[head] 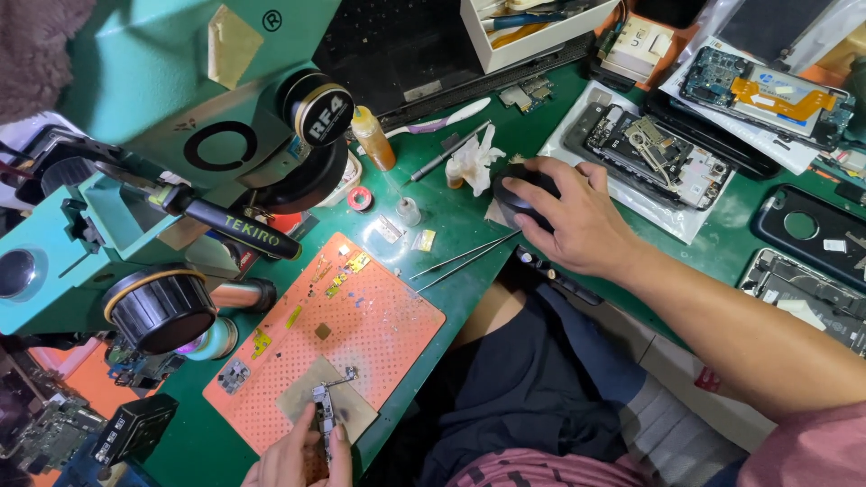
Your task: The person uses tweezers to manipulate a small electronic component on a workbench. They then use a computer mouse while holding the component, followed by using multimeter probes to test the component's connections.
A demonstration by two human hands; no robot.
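Observation:
My right hand [573, 216] rests over a black computer mouse [516, 200] on the green work mat, its fingers curled around it. At the bottom edge, my left hand [298, 455] pinches a small circuit board [323, 413] that lies on a tan pad [311, 397] on the orange perforated mat [361, 334]. Tiny yellow and grey parts are scattered across the orange mat. Two thin metal tweezers [465, 257] lie between the orange mat and the mouse.
A teal microscope [171, 135] fills the upper left. An orange-capped bottle [372, 137], a crumpled tissue [474, 160], a toothbrush [442, 119] and a white parts box [532, 32] sit behind. Opened phones [649, 153] and a phone case [812, 230] lie at the right.

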